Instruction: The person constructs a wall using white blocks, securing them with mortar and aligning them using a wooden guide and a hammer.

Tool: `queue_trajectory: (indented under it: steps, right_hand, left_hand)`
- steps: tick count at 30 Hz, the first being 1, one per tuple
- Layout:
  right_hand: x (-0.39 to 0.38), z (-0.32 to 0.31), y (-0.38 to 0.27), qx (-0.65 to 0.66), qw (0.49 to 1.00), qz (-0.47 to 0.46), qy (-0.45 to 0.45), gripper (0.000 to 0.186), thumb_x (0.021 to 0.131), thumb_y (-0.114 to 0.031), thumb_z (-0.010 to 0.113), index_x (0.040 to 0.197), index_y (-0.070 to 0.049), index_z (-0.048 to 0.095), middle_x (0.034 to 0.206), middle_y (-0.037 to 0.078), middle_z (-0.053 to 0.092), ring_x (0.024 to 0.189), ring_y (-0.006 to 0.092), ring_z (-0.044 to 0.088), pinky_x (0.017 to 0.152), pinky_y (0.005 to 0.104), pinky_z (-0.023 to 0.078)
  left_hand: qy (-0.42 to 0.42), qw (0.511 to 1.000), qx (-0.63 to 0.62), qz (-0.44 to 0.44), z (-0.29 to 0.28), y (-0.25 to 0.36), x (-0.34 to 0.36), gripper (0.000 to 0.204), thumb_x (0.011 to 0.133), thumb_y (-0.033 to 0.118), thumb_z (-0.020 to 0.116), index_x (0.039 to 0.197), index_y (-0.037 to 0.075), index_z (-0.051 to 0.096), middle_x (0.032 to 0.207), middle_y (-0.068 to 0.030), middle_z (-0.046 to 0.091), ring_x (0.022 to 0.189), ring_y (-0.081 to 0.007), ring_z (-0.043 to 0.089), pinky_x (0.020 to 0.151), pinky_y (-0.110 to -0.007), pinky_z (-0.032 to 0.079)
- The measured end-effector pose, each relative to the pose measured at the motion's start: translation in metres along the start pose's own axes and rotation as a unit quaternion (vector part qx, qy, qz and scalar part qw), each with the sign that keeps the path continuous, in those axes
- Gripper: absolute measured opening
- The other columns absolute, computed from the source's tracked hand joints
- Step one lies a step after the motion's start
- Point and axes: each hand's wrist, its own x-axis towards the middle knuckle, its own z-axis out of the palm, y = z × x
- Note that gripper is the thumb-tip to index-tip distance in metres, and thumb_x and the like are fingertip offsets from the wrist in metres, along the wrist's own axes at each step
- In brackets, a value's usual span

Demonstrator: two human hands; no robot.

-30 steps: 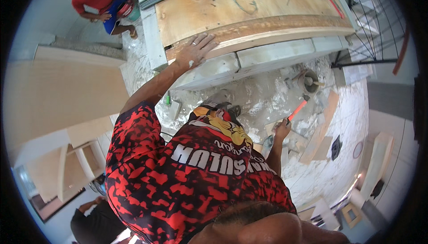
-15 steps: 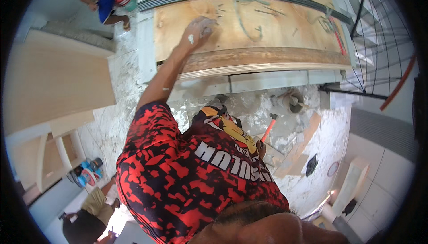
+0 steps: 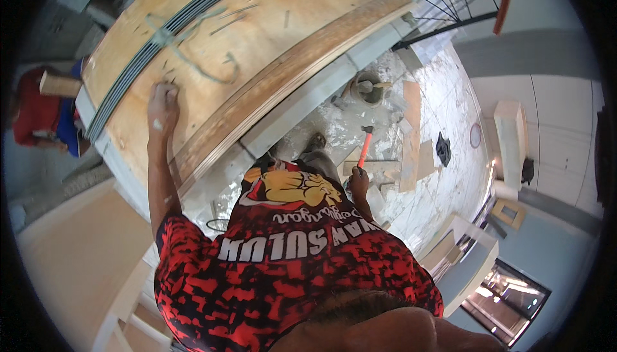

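Note:
My left hand [image 3: 163, 109], dusted with pale powder, rests on a plywood board [image 3: 263, 46] with its fingers curled together. A few small dark nails [image 3: 168, 72] lie just beyond its fingertips; whatever is inside the fingers is hidden. Low at my right side, my right hand [image 3: 358, 183] is closed round the orange handle of a hammer [image 3: 365, 146], whose dark head points up and away from me. Beyond my left hand, a bundle of thin grey rods [image 3: 186, 19] runs across the board, tied with a pale green strip [image 3: 166, 36].
A long wooden strip [image 3: 295, 72] lines the board's near edge. On the dusty floor stands a bucket [image 3: 367, 93] beside wood offcuts [image 3: 411, 136] and a black rag [image 3: 443, 149]. A person in red [image 3: 40, 108] is at far left. Pale panels [image 3: 83, 255] stand left.
The view has turned, so the board now slants up to the right. My left hand remains by the nails, its fingers curled. My right hand and the hammer show more fully.

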Motion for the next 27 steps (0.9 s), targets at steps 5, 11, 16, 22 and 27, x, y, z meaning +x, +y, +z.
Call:
queue_trajectory:
  steps: [5, 11, 16, 22, 27]
  right_hand:
    - [0.040, -0.009, 0.000, -0.052, 0.998, -0.024, -0.006, 0.028, 0.093, -0.028, 0.057, 0.099, 0.000, 0.057, 0.063, 0.002, 0.051, 0.047, 0.0101, 0.047, 0.042, 0.0273, 0.038]
    - [0.115, -0.027, -0.023, -0.066, 0.993, -0.092, -0.043, 0.026, 0.093, -0.027, 0.057, 0.092, -0.001, 0.055, 0.060, 0.003, 0.052, 0.047, 0.0121, 0.050, 0.043, 0.0296, 0.041]
    - [0.158, -0.065, -0.081, -0.075, 0.983, -0.162, -0.048, 0.028, 0.093, -0.029, 0.057, 0.087, -0.002, 0.053, 0.061, 0.005, 0.054, 0.049, 0.0144, 0.053, 0.047, 0.0326, 0.045]
    - [0.191, -0.101, -0.152, -0.008, 0.976, -0.215, -0.030, 0.026, 0.092, -0.027, 0.058, 0.091, -0.001, 0.053, 0.065, 0.009, 0.055, 0.059, 0.0175, 0.055, 0.056, 0.0358, 0.045]
    - [0.202, -0.109, -0.173, 0.029, 0.967, -0.252, 0.017, 0.027, 0.093, -0.027, 0.058, 0.096, -0.001, 0.054, 0.068, 0.009, 0.056, 0.061, 0.0171, 0.056, 0.058, 0.0346, 0.045]
  left_hand:
    - [0.032, 0.971, -0.203, -0.125, 0.019, 0.040, 0.007, 0.016, 0.095, 0.019, 0.058, 0.095, 0.003, 0.060, 0.081, -0.0079, 0.061, 0.070, -0.0165, 0.056, 0.067, -0.030, 0.045]
    - [-0.016, 0.875, -0.423, -0.236, 0.114, 0.188, 0.047, 0.020, 0.092, 0.016, 0.063, 0.106, 0.001, 0.062, 0.086, -0.0035, 0.062, 0.074, -0.0094, 0.056, 0.069, -0.023, 0.047]
    - [-0.104, 0.880, -0.440, -0.142, 0.227, 0.265, 0.096, 0.029, 0.088, 0.021, 0.069, 0.107, 0.000, 0.061, 0.086, -0.0043, 0.062, 0.078, -0.0111, 0.059, 0.074, -0.025, 0.049]
    - [-0.201, 0.876, -0.437, -0.042, 0.347, 0.358, 0.196, 0.028, 0.089, 0.021, 0.069, 0.105, 0.000, 0.059, 0.088, -0.0048, 0.061, 0.082, -0.0136, 0.061, 0.076, -0.027, 0.049]
    - [-0.229, 0.891, -0.393, 0.026, 0.421, 0.386, 0.275, 0.023, 0.089, 0.016, 0.065, 0.105, 0.000, 0.061, 0.089, -0.0043, 0.063, 0.083, -0.0125, 0.060, 0.075, -0.027, 0.049]
